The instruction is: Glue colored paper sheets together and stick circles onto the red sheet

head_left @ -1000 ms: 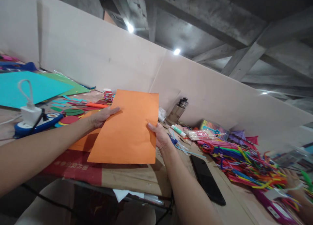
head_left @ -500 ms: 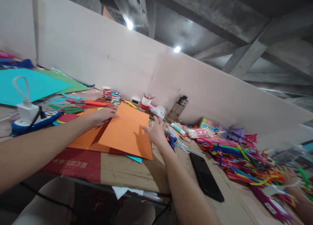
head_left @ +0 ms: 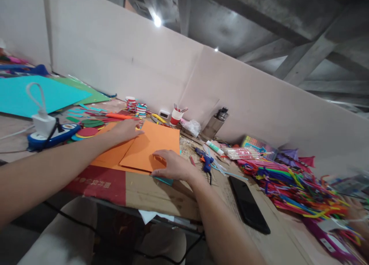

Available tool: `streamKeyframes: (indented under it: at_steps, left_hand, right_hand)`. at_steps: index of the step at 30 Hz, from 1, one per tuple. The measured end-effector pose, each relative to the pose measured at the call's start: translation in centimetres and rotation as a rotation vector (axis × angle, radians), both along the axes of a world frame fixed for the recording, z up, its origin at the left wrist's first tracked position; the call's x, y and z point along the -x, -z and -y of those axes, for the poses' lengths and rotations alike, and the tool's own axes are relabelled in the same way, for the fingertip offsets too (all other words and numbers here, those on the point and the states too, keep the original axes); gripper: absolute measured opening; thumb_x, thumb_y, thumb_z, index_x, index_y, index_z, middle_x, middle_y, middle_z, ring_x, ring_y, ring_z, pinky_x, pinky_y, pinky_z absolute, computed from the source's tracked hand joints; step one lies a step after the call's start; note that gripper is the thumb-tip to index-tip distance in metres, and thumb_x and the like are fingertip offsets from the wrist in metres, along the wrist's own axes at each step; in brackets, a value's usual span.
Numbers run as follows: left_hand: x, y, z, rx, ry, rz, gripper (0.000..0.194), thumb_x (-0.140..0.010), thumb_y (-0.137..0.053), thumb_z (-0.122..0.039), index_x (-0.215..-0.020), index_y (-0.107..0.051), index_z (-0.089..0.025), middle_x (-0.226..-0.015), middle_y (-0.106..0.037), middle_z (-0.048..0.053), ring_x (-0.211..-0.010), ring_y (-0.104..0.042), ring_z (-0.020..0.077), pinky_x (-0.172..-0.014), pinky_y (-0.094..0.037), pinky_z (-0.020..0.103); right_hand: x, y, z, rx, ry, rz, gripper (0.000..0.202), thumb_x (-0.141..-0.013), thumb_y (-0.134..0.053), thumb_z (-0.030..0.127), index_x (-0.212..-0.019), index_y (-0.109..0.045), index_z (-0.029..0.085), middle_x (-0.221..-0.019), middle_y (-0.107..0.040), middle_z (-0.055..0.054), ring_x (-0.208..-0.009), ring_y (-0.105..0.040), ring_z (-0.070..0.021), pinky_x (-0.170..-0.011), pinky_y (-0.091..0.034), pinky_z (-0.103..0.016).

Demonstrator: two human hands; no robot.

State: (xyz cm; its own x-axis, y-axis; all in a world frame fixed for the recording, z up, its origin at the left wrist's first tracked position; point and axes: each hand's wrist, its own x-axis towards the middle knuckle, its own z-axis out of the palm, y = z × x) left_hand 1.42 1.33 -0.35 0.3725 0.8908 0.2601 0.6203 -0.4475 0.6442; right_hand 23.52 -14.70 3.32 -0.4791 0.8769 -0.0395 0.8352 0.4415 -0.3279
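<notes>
An orange sheet [head_left: 150, 142] lies over another orange sheet [head_left: 113, 155] on the cardboard-covered table. My left hand [head_left: 127, 130] pinches the upper sheet near its far left corner, thumb on top. At the near right corner, my right hand [head_left: 173, 165] has curled fingers over the paper and its thumb by the front edge. Part of that corner is hidden under the hand. A bit of blue paper [head_left: 165, 181] sticks out below the sheets. Right of my right hand is a blue glue gun [head_left: 206, 163].
A black phone [head_left: 248, 205] lies at right, beside a heap of colourful pipe cleaners [head_left: 288, 184]. Behind stand a cup of tools [head_left: 176, 116] and a bottle [head_left: 215, 123]. A blue power strip [head_left: 65, 136] sits left. Another person's hand [head_left: 356, 211] shows at far right.
The upper orange sheet has come down flat from a raised tilt. My right hand has moved from beside its right edge to its near right corner. The glue gun is more exposed.
</notes>
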Motion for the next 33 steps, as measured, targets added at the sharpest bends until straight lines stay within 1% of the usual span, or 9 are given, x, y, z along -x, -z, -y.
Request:
streamKeyframes:
  at_steps: [3,7,11,16,22,26,29,31,33]
  left_hand:
    - [-0.7,-0.6,0.8,-0.086,0.114,-0.061,0.036,-0.077,-0.060,-0.046,-0.093,-0.071,-0.016,-0.100,-0.071,0.011,-0.093,-0.061,0.0251,-0.080,-0.042,0.028]
    - [-1.5,-0.6,1.7,-0.032,0.348,-0.098,0.036,-0.079,-0.059,-0.047,-0.098,-0.074,-0.020,-0.102,-0.072,0.006,-0.093,-0.062,0.0209,-0.080,-0.042,0.025]
    - [-1.6,-0.5,2.3,-0.007,0.463,-0.179,0.033,-0.080,-0.059,-0.046,-0.099,-0.075,-0.024,-0.099,-0.074,0.004,-0.089,-0.063,0.0192,-0.078,-0.041,0.023]
    - [-1.3,-0.6,2.1,0.092,0.475,-0.132,0.037,-0.080,-0.059,-0.052,-0.096,-0.076,-0.024,-0.099,-0.074,0.004,-0.092,-0.063,0.0207,-0.081,-0.042,0.024]
    - [-0.7,-1.3,3.1,0.425,0.542,0.244,0.051,-0.079,-0.054,-0.063,-0.089,-0.077,-0.018,-0.101,-0.074,0.011,-0.096,-0.064,0.0252,-0.087,-0.046,0.029]
    - [-0.4,-1.5,3.5,0.404,0.570,0.301,0.058,-0.085,-0.043,-0.062,-0.098,-0.076,-0.017,-0.108,-0.072,0.013,-0.105,-0.061,0.0270,-0.090,-0.044,0.031]
    - [-0.5,-1.7,3.7,0.315,0.535,0.186,0.048,-0.072,-0.064,-0.055,-0.101,-0.075,-0.018,-0.112,-0.071,0.008,-0.107,-0.060,0.0294,-0.090,-0.045,0.030]
    - [-0.8,-1.7,4.0,0.253,0.539,0.066,0.046,-0.061,-0.076,-0.048,-0.098,-0.076,-0.019,-0.105,-0.073,0.005,-0.100,-0.063,0.0287,-0.086,-0.047,0.028]
    - [-1.2,-1.7,4.3,0.202,0.540,0.029,0.044,-0.062,-0.076,-0.047,-0.097,-0.076,-0.020,-0.100,-0.075,0.004,-0.093,-0.065,0.0264,-0.082,-0.048,0.027]
  right_hand:
    - [-0.1,-0.1,0.0,0.007,0.013,-0.012,0.060,-0.077,-0.067,0.049,-0.129,-0.059,0.019,-0.128,-0.062,-0.011,-0.114,-0.058,-0.0267,-0.096,-0.044,-0.037]
    - [-0.2,-0.2,-0.1,0.040,0.061,-0.014,0.060,-0.079,-0.063,0.052,-0.130,-0.059,0.021,-0.127,-0.063,-0.009,-0.110,-0.061,-0.0265,-0.092,-0.045,-0.036]
    - [-0.3,-0.5,0.1,0.038,0.062,0.033,0.054,-0.081,-0.062,0.050,-0.127,-0.061,0.023,-0.121,-0.067,-0.009,-0.104,-0.064,-0.0260,-0.087,-0.046,-0.033]
    - [0.3,-1.1,0.7,-0.045,0.068,0.088,0.043,-0.091,-0.048,0.044,-0.127,-0.061,0.023,-0.117,-0.069,-0.010,-0.102,-0.065,-0.0255,-0.087,-0.045,-0.033]
    - [0.1,-1.7,0.5,-0.174,0.234,0.209,0.034,-0.096,-0.039,0.028,-0.123,-0.060,0.023,-0.107,-0.071,-0.011,-0.097,-0.065,-0.0246,-0.083,-0.043,-0.032]
    - [-1.4,-1.4,-0.5,-0.280,0.327,0.189,0.031,-0.097,-0.041,0.032,-0.120,-0.059,0.021,-0.104,-0.071,-0.012,-0.095,-0.065,-0.0255,-0.079,-0.042,-0.032]
    - [-1.9,-1.1,-0.9,-0.341,0.382,0.192,0.030,-0.096,-0.044,0.038,-0.113,-0.061,0.021,-0.104,-0.071,-0.012,-0.096,-0.065,-0.0263,-0.079,-0.042,-0.032]
    - [-1.8,-1.1,-0.9,-0.356,0.406,0.187,0.031,-0.096,-0.045,0.040,-0.113,-0.062,0.022,-0.105,-0.071,-0.011,-0.096,-0.064,-0.0254,-0.079,-0.041,-0.031]
    - [-1.6,-1.1,-1.0,-0.345,0.416,0.180,0.030,-0.096,-0.045,0.040,-0.114,-0.062,0.022,-0.104,-0.072,-0.010,-0.095,-0.065,-0.0240,-0.079,-0.041,-0.030]
